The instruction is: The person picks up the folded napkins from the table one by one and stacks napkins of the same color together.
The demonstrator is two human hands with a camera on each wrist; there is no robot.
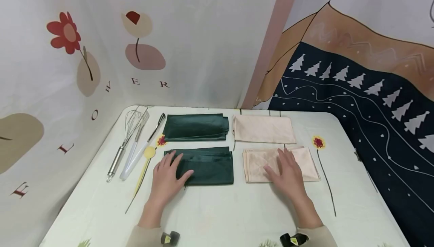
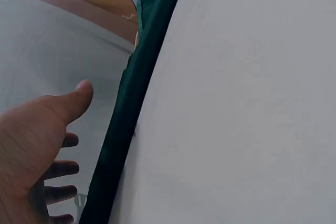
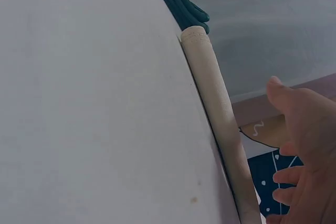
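Two folded dark green cloths lie one behind the other on the table: a far one [image 1: 194, 127] and a near one [image 1: 210, 168]. To their right are two folded pale pink cloths, also a far one [image 1: 264, 129] and a near one [image 1: 255, 166]. My left hand [image 1: 166, 175] hovers at the left part of the near green cloth, fingers spread; the left wrist view shows the thumb apart from the cloth's edge [image 2: 126, 98]. Over the near pink cloth is my right hand [image 1: 288, 173], fingers extended, gripping nothing. Its thumb stands clear of the cloth edge [image 3: 215, 87].
On the table's left side lie a metal whisk [image 1: 118, 156], a utensil with a pale handle [image 1: 130, 154] and another long-handled utensil [image 1: 145, 145]. The white tablecloth [image 1: 217, 213] carries printed flowers. Printed curtains [image 1: 203, 51] stand behind the table.
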